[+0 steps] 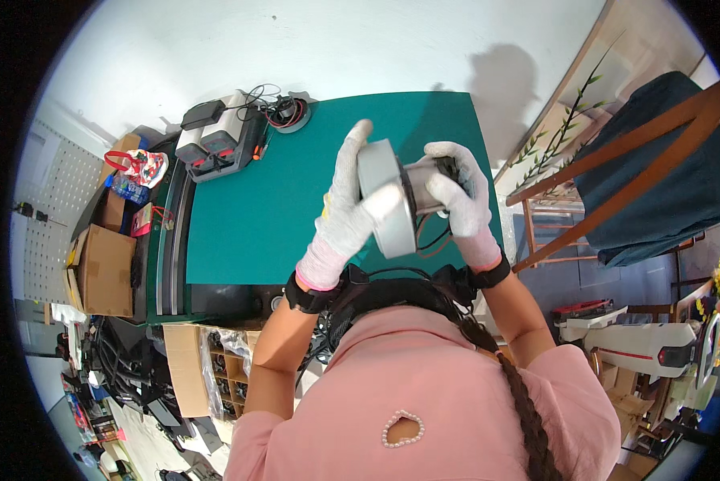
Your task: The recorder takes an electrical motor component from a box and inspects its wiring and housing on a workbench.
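Above the green mat (264,216) I hold up a motor-like unit (385,188) with both hands. It has a wide, round grey housing on the left and a narrower metallic cylinder on the right, with a dark rim between them. My left hand (350,210), in a white knit glove, grips the grey housing, thumb across its face and fingers along the far side. My right hand (465,192), gloved the same way, wraps round the cylinder's end, where some dark parts show between the fingers. Dark and reddish wires (433,238) hang beneath the cylinder.
At the table's back left stand a grey and black case-like device (219,140) and a coil of wires on a round grey part (288,114). Cardboard boxes (107,271) sit at the left. To the right is a wooden chair (616,188) with dark cloth on it.
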Demonstrator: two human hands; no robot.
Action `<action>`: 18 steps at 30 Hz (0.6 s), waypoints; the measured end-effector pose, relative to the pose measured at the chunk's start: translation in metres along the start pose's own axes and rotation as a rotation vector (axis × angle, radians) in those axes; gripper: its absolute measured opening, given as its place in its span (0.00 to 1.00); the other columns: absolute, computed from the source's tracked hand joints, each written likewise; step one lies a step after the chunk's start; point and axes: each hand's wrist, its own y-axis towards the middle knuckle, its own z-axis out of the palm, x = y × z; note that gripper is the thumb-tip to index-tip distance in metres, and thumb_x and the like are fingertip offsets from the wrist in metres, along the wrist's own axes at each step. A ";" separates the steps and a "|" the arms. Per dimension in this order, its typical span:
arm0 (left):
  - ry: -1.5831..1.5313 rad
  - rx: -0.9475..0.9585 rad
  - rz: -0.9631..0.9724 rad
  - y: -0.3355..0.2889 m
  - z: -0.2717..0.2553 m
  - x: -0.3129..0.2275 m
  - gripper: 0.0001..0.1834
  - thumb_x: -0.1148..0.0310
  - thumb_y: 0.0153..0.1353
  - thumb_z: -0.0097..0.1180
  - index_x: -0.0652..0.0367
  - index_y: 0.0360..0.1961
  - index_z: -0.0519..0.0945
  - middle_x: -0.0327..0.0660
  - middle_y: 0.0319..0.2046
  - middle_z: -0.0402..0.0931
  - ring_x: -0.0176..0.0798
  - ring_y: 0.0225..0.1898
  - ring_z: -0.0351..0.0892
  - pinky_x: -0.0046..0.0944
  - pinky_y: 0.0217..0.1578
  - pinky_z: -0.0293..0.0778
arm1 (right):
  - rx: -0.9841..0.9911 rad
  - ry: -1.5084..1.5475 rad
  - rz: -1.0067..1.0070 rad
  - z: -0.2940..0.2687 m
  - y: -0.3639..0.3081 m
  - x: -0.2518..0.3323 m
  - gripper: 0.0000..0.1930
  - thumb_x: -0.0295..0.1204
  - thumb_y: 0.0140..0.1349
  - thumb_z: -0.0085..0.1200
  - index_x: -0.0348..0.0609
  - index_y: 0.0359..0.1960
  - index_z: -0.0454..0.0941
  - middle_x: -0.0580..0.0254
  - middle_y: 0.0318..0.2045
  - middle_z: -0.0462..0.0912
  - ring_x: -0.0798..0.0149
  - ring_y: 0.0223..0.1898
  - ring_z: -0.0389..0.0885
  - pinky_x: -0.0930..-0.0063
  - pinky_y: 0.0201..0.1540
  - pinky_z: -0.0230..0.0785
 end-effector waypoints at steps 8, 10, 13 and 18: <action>-0.366 0.277 -0.289 0.011 -0.018 0.000 0.28 0.50 0.63 0.40 0.68 0.48 0.71 0.43 0.44 0.74 0.34 0.45 0.72 0.34 0.48 0.67 | 0.243 0.283 -0.013 -0.001 -0.013 0.012 0.20 0.30 0.49 0.48 0.36 0.46 0.71 0.59 0.39 0.76 0.67 0.43 0.73 0.74 0.49 0.65; -0.139 0.234 -0.105 -0.006 -0.019 0.038 0.30 0.49 0.64 0.37 0.67 0.52 0.69 0.43 0.45 0.73 0.33 0.46 0.70 0.32 0.49 0.66 | 0.182 0.499 0.127 -0.002 -0.009 0.000 0.20 0.32 0.52 0.45 0.37 0.47 0.70 0.60 0.42 0.75 0.67 0.44 0.73 0.73 0.49 0.65; -0.074 0.222 -0.092 -0.016 -0.017 0.054 0.29 0.50 0.65 0.38 0.64 0.56 0.65 0.43 0.49 0.70 0.32 0.48 0.67 0.32 0.51 0.62 | 0.154 0.513 0.016 -0.016 -0.022 -0.036 0.18 0.33 0.60 0.40 0.38 0.50 0.68 0.60 0.46 0.73 0.66 0.46 0.73 0.71 0.49 0.68; -0.072 -0.080 -0.044 -0.018 -0.008 0.014 0.22 0.62 0.64 0.44 0.64 0.55 0.67 0.46 0.48 0.69 0.37 0.47 0.69 0.37 0.48 0.65 | -0.102 0.695 0.199 -0.032 -0.019 -0.069 0.18 0.34 0.64 0.37 0.39 0.51 0.68 0.61 0.49 0.72 0.65 0.48 0.73 0.69 0.49 0.70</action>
